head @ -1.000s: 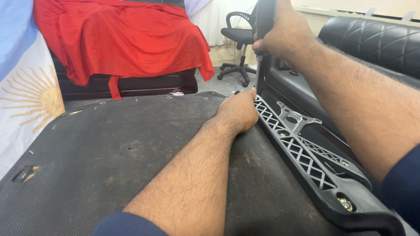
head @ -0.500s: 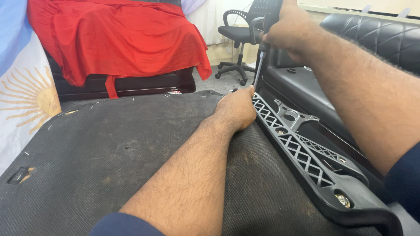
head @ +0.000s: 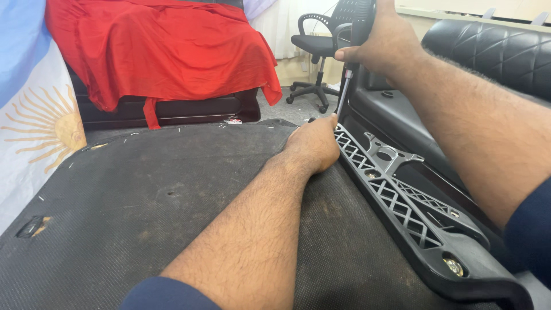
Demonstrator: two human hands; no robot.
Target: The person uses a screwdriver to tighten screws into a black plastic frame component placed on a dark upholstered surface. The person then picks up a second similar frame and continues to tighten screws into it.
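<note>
While left hand (head: 314, 146) steadies bracket (head: 402, 201), right hand (head: 384, 43) grips screwdriver (head: 345, 92).

left hand (head: 313, 146) on fabric panel (head: 143, 212) | lattice bracket (head: 402, 201) right — office chair (head: 324, 46) behind

Even, bright indoor light, soft shadows, mild glare on black plastic bracket (head: 402, 195); frame was sharp, slight wide-angle stretch at edges.

red cloth (head: 160, 51) over dark sofa (head: 172, 109); black office chair (head: 321, 46) behind.
</note>
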